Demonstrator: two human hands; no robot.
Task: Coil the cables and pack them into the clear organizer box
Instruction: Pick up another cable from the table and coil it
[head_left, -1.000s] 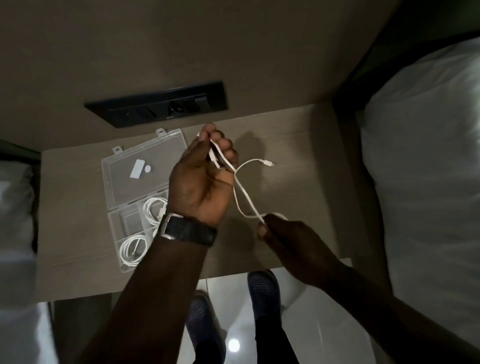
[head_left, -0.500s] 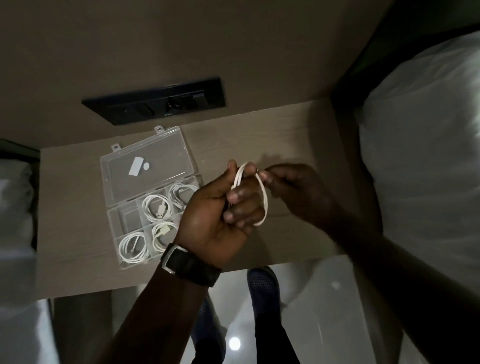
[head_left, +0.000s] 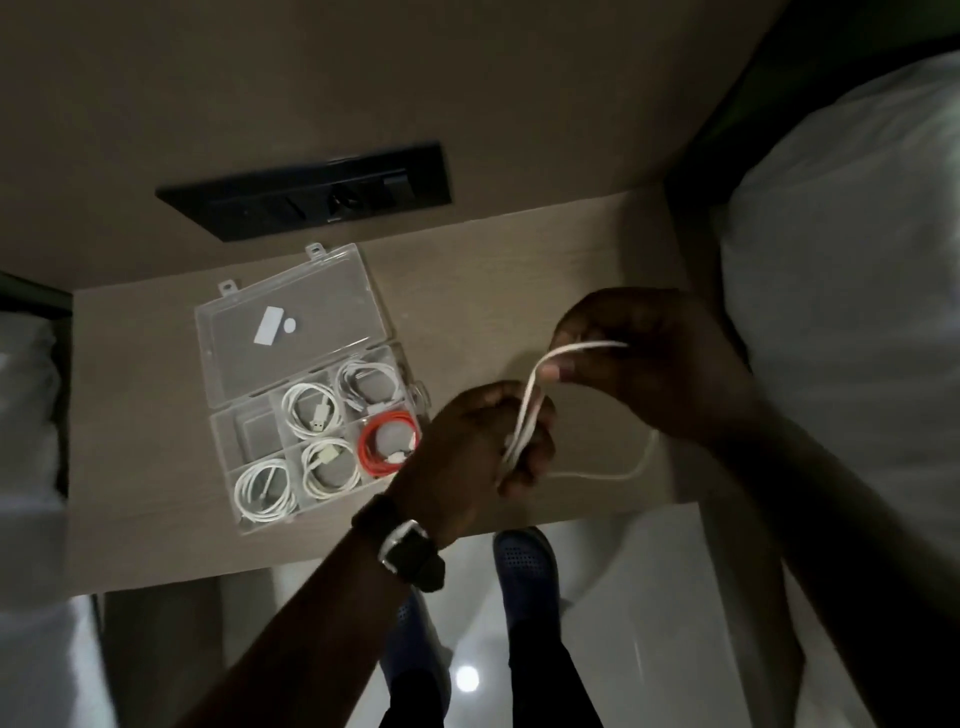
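Note:
A white cable (head_left: 530, 410) runs between both hands above the wooden table (head_left: 130, 395). My left hand (head_left: 478, 441) is closed around its gathered loops. My right hand (head_left: 649, 358), up and to the right, pinches a strand; a slack loop hangs below it toward the table edge. The clear organizer box (head_left: 221, 431) lies open to the left, lid folded back. Its compartments hold several coiled white cables (head_left: 262, 491) and one coiled red cable (head_left: 387, 441), which my left hand partly overlaps.
A black socket panel (head_left: 306, 192) is set in the wall behind the table. White bedding (head_left: 852, 312) lies to the right, more at the far left. Below the table edge are a glossy floor and my dark shoes (head_left: 524, 561). A watch sits on the left wrist.
My left hand has dropped lower and to the right, uncovering the red coil in the box. My right hand has drawn a strand up and to the right, making a wider loop.

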